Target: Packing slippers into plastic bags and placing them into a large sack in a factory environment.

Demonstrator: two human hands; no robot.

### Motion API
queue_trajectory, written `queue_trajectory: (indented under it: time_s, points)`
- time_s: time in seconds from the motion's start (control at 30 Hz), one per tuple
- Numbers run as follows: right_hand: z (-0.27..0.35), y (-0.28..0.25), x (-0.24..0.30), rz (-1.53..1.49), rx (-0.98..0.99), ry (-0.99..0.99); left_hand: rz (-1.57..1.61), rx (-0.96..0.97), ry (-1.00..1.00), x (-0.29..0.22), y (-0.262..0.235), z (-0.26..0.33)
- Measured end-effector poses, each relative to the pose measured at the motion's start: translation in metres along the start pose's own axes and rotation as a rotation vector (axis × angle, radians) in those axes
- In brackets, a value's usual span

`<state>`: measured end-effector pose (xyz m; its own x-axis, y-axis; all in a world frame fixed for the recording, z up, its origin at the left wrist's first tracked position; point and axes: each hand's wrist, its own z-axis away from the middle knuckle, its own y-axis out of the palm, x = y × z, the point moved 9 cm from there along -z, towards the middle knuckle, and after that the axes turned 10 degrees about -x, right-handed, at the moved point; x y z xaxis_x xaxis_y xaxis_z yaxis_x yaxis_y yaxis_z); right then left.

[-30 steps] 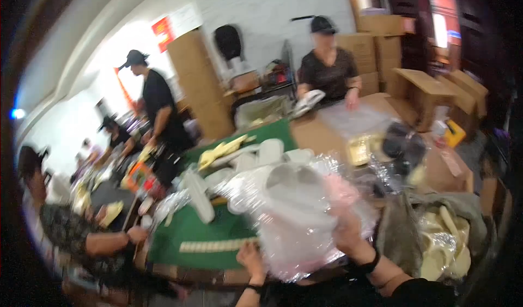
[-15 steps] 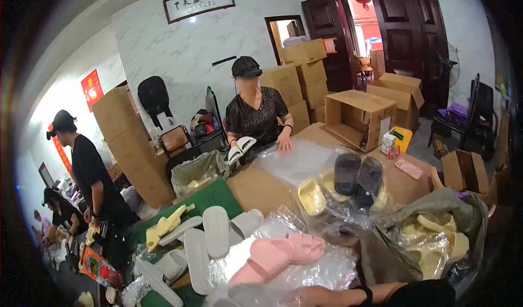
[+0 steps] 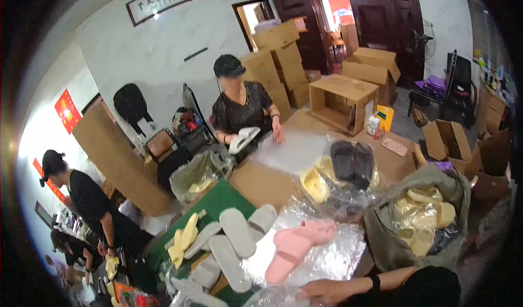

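At the lower edge, my right hand [image 3: 329, 292] comes in from the right with a dark band at the wrist. Its fingers close on a crumpled clear plastic bag [image 3: 272, 295], cut off by the picture's edge. My left hand is out of sight. Just beyond lies a pair of pink slippers [image 3: 289, 251] on a stack of clear plastic sheets [image 3: 340, 255]. To the left, several loose grey slippers [image 3: 238, 232] overlap on a green mat [image 3: 220, 197], beside yellow slippers [image 3: 184, 240].
A grey-green sack [image 3: 381, 241] of bagged yellow slippers stands at right. Bagged black slippers [image 3: 351, 162] and yellow ones [image 3: 314, 185] lie mid-table. Across the table, a person [image 3: 242, 108] holds a white slipper [image 3: 244, 139]. Cardboard boxes [image 3: 343, 97] stand beyond; other people work at left.
The view has swung right and tilted, so the scene appears shifted. My right hand stays by the plastic at the lower edge. The person opposite has turned the white slippers.
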<state>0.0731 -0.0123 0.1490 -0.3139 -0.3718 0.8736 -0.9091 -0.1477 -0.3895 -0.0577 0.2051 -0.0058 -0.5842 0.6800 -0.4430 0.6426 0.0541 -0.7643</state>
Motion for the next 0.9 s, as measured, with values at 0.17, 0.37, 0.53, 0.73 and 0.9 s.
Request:
queue_trajectory:
  time_s: [0.17,0.37,0.53,0.73,0.9]
  points:
    - [0.015,-0.007,0.11,0.187,-0.213,-0.238,0.037,0.215,-0.03,-0.038,-0.087,0.148]
    - [0.03,0.039,0.168,0.259,-0.102,-0.242,0.124,0.306,0.063,-0.09,-0.123,0.196]
    - [0.016,0.024,0.151,0.116,-0.073,-0.17,0.229,0.341,0.249,-0.152,-0.094,0.149]
    - [0.013,-0.035,0.115,0.088,-0.182,-0.179,0.389,0.466,0.486,-0.251,-0.015,0.077]
    - [0.029,-0.1,0.108,0.202,-0.313,-0.325,0.541,0.599,0.619,-0.335,0.058,0.037]
